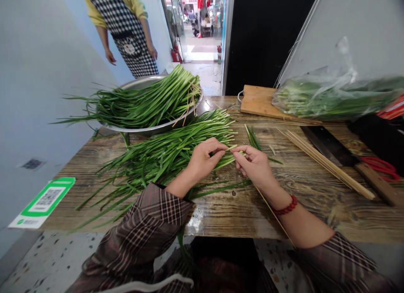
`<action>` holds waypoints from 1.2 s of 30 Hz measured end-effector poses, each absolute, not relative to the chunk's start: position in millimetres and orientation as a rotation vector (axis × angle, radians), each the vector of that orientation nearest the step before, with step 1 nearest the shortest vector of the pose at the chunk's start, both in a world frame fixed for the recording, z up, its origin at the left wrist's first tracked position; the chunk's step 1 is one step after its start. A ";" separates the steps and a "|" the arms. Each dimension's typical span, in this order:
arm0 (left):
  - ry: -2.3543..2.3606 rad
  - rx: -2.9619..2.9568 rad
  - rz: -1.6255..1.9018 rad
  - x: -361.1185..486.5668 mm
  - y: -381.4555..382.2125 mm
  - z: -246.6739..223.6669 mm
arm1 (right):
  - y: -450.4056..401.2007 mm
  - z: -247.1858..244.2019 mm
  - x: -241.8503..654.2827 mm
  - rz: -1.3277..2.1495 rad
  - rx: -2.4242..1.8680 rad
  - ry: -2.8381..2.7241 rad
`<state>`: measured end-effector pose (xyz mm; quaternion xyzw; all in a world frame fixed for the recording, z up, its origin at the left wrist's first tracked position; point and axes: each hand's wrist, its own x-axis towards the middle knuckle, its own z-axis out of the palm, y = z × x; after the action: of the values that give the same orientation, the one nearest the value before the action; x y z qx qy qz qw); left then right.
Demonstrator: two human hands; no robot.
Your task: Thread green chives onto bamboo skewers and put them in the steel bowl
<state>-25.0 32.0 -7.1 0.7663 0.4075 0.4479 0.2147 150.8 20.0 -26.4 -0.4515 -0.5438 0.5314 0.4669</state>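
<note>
My left hand (206,158) is closed, thumb and forefinger pinching a garlic chive stalk (232,148) near its pale end. My right hand (254,163) is closed on the pale stalk ends, its fingertips almost meeting the left ones. A thin bamboo skewer (274,213) runs from under the right palm down past the wrist; it seems to be held in that hand, though its tip is hidden. Beneath and behind the left hand lies a loose pile of garlic chives (164,152), pale ends pointing right. A few chives (252,138) lie apart beyond the right hand.
A metal basin (148,130) heaped with chives stands back left. To the right are bamboo skewers (328,162), a cleaver (331,146), red-handled scissors (381,169) and a cutting board (257,100) beside bagged chives (334,97). A person in a checked apron (131,36) stands behind.
</note>
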 end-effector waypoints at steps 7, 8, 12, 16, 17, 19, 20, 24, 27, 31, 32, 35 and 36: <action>1.115 2.132 1.226 -25.3 31.1 -6.5 | 19.0 -23.4 148.9 1.289 -1.058 -1.317; 1.118 2.133 1.223 -25.3 31.1 -6.6 | 18.8 -23.1 149.0 1.279 -1.051 -1.341; 1.100 2.139 1.205 -24.4 30.8 -7.5 | 19.0 -25.6 149.4 1.241 -1.055 -1.381; 1.058 2.198 1.151 -22.7 29.8 -7.0 | 20.7 -30.5 148.2 1.162 -1.069 -1.385; 1.061 2.215 1.135 -22.4 29.4 -6.5 | 20.9 -31.3 147.9 1.144 -1.070 -1.399; 1.086 2.218 1.103 -21.8 28.4 -5.2 | 21.0 -31.7 147.9 1.124 -1.065 -1.426; 1.103 2.202 1.082 -21.3 27.7 -4.7 | 20.8 -31.5 148.0 1.119 -1.057 -1.435; 1.087 2.093 0.882 -19.0 24.8 -2.6 | 19.9 -29.8 149.2 1.136 -0.998 -1.463; 1.054 1.965 0.842 -20.4 24.3 0.9 | 20.1 -28.4 151.3 1.175 -0.936 -1.481; 1.128 1.840 1.015 -25.9 26.3 6.7 | 20.1 -25.5 155.8 1.159 -0.974 -1.564; 1.141 1.817 1.048 -27.0 26.8 7.8 | 19.6 -24.4 156.8 1.119 -1.006 -1.619; 1.135 1.783 1.091 -28.4 27.1 9.4 | 17.3 -21.0 158.3 0.952 -1.063 -1.757; 1.126 1.778 1.094 -28.3 26.9 9.3 | 16.5 -20.0 158.2 0.910 -1.066 -1.778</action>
<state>-28.3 26.9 9.3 0.6947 0.4400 0.4276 0.3754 158.2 16.5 -20.0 -0.4262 -0.7108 0.3638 0.4251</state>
